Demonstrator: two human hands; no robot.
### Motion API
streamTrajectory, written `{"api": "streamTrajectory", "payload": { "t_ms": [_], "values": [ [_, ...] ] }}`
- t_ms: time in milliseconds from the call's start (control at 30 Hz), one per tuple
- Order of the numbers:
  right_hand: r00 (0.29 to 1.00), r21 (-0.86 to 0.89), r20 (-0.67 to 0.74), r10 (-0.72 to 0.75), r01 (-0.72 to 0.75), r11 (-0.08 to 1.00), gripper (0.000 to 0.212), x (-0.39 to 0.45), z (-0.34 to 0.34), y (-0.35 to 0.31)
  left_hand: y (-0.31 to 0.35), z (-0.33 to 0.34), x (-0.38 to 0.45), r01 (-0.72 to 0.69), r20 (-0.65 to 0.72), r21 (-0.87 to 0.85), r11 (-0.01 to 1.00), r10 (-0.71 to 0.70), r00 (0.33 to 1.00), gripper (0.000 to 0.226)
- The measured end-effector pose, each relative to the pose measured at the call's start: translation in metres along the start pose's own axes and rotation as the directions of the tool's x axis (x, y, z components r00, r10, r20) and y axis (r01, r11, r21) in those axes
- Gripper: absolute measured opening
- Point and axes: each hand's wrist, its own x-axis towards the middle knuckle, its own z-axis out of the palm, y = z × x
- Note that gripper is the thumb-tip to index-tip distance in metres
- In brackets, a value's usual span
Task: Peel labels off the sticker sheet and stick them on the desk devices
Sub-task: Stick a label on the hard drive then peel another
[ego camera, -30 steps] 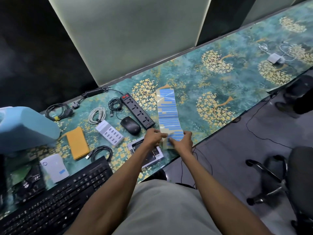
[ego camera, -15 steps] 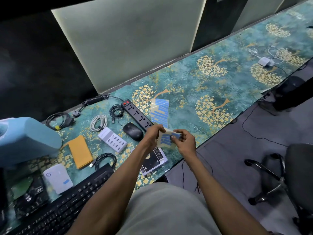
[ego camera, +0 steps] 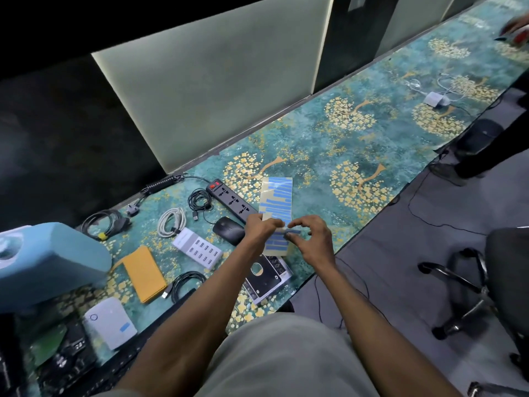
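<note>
**A:** Where is the sticker sheet (ego camera: 275, 196)?

**B:** Held up over the front part of the desk (ego camera: 329, 156), just right of the power strip (ego camera: 232, 202) and the black mouse (ego camera: 229, 230). Its far end leans away from the person; its near end hangs between the hands. Several blue strips remain on the pale backing, with bare gaps among them.

**A:** And the fingers?

**B:** The left hand (ego camera: 262, 229) has its fingers curled round the sheet's left edge, gripping it. The right hand (ego camera: 310, 239) pinches one blue label (ego camera: 292, 231) between thumb and forefinger at mid-sheet. How much of that label is free cannot be told; the spot is small and a little blurred.

**A:** So how should the person peel it well?

**B:** Probably by holding the backing taut with the left hand and drawing the label back low along itself, slowly, so that it neither tears nor curls onto its own glue. The person should touch only one end of it.

**A:** And then?

**B:** The white box (ego camera: 110, 322) at near left already bears a blue strip. The white multi-port hub (ego camera: 197, 247) and the mouse show none, and either looks a fair candidate.
</note>
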Motion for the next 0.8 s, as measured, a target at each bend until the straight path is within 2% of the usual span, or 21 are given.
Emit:
{"api": "streamTrajectory", "payload": {
  "t_ms": [133, 267, 433, 567, 667, 733, 800],
  "values": [
    [0.999, 0.036, 0.039, -0.008, 0.006, 0.999, 0.023, -0.002, 0.002, -0.007, 0.001, -0.002, 0.008, 0.027, -0.035, 0.074, 0.997, -0.024, 0.999, 0.044],
    [0.999, 0.034, 0.033, -0.025, 0.024, 0.999, 0.014, -0.004, -0.001, -0.011, 0.002, 0.000, 0.008, 0.021, -0.030, 0.086, 0.996, -0.019, 0.999, 0.023],
    [1.000, 0.037, -0.026, 0.007, -0.007, 0.999, 0.010, 0.000, -0.003, -0.011, -0.005, 0.008, 0.005, 0.041, -0.018, -0.037, 0.998, -0.042, 0.999, 0.026],
    [0.995, 0.190, -0.068, 0.079, -0.065, 0.980, 0.004, 0.009, -0.002, -0.020, -0.004, 0.023, -0.007, 0.060, 0.045, -0.070, 0.996, -0.056, 0.997, 0.048],
    [0.989, 0.261, -0.016, 0.147, -0.138, 0.955, 0.007, 0.012, 0.005, -0.018, -0.002, 0.023, -0.016, 0.195, 0.077, -0.136, 0.971, -0.185, 0.980, 0.060],
    [0.980, 0.270, 0.043, 0.195, -0.200, 0.942, 0.007, 0.011, 0.013, -0.013, -0.001, 0.015, -0.020, 0.222, 0.103, -0.201, 0.954, -0.204, 0.973, 0.059],
    [0.972, 0.246, 0.115, 0.205, -0.228, 0.942, 0.008, 0.010, 0.023, -0.009, -0.006, 0.003, -0.018, 0.217, 0.068, -0.210, 0.953, -0.207, 0.976, 0.058]
  ]
}}
